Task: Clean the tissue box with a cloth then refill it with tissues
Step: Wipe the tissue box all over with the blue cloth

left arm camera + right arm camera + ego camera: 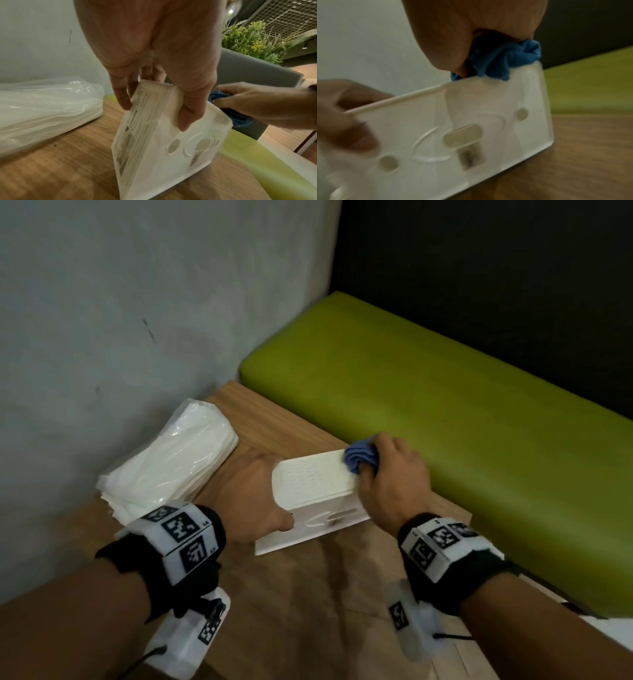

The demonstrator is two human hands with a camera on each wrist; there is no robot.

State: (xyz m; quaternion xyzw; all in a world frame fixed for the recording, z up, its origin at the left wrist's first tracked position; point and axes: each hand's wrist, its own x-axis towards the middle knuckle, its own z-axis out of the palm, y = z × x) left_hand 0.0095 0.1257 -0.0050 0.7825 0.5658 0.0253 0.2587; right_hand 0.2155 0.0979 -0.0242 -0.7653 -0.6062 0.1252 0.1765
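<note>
A white plastic tissue box (315,498) stands on its side on the wooden table (308,594), its slotted face toward me. My left hand (253,491) grips its left end, thumb on the slotted face, fingers on the far side. In the left wrist view the tissue box (164,142) tilts under my left hand (154,86). My right hand (394,474) holds a bunched blue cloth (359,457) pressed against the box's upper right edge. In the right wrist view the blue cloth (501,60) meets the top edge of the tissue box (453,135).
A plastic-wrapped pack of white tissues (168,470) lies at the table's back left against the grey wall (120,320). A green bench cushion (445,405) runs along the table's right edge. A grey chair back (254,75) and plants (248,42) stand beyond.
</note>
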